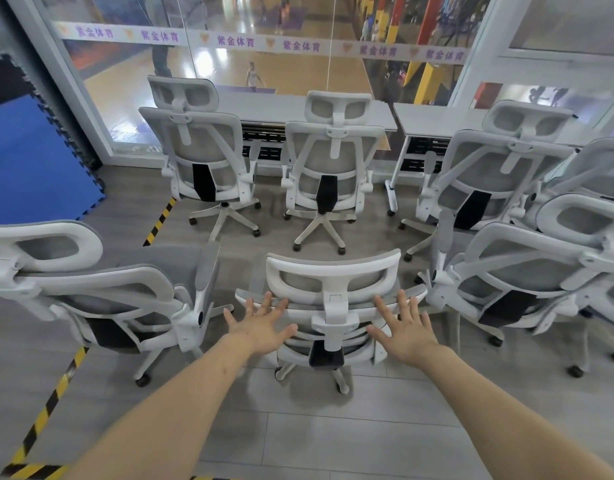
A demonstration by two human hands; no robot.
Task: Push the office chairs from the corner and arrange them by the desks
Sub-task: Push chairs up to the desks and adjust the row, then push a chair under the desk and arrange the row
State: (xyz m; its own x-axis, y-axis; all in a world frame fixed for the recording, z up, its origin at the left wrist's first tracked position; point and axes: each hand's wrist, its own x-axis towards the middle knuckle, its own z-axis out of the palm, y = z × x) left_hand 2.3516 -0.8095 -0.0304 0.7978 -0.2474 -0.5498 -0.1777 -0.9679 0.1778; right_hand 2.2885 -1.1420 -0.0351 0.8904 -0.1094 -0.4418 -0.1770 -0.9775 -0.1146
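A white office chair with grey mesh [333,271] stands right in front of me, its back toward me. My left hand [260,325] lies with spread, straight fingers at the left of its backrest. My right hand [404,327] is spread the same way at the right of the backrest. Whether the palms touch the mesh is unclear. Two more chairs [203,150] [333,161] stand at the long white desk [274,107] by the glass wall. A third chair [499,168] stands at a second desk [433,119] to the right.
Another chair [101,289] stands close at my left, and several chairs [541,271] crowd the right side. Yellow-black tape [56,396] runs along the floor at left. A blue foam mat [31,161] leans at the far left. Grey floor lies between the chair rows.
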